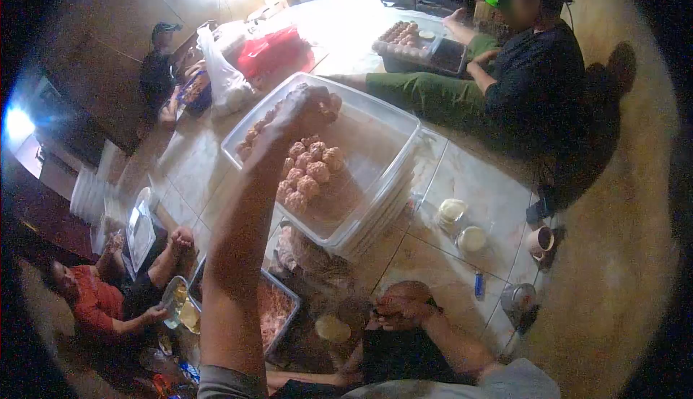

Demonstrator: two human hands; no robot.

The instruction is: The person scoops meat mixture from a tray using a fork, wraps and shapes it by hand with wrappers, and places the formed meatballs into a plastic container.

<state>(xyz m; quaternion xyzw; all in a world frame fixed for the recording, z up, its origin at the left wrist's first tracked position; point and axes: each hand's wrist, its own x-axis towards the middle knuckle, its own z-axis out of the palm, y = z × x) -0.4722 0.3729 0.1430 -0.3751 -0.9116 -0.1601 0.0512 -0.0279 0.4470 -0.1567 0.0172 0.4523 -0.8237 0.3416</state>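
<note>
reaching with the left hand (307, 106) into the far corner of the clear bin (372, 146), at the lumpy brown balls (316, 171) grouped along its left side. cannot tell the left grip, spread or pinching: too blurred. resting the right hand (406, 306) low before the body, apparently curled; cannot tell whether holding anything. note, under the clear bin, further stacked bins (382, 220); nearer the body, a tub (291, 295) of reddish crumbly mass; rightward, on the tiled floor (462, 164), two pale-topped jars (473, 239).
</note>
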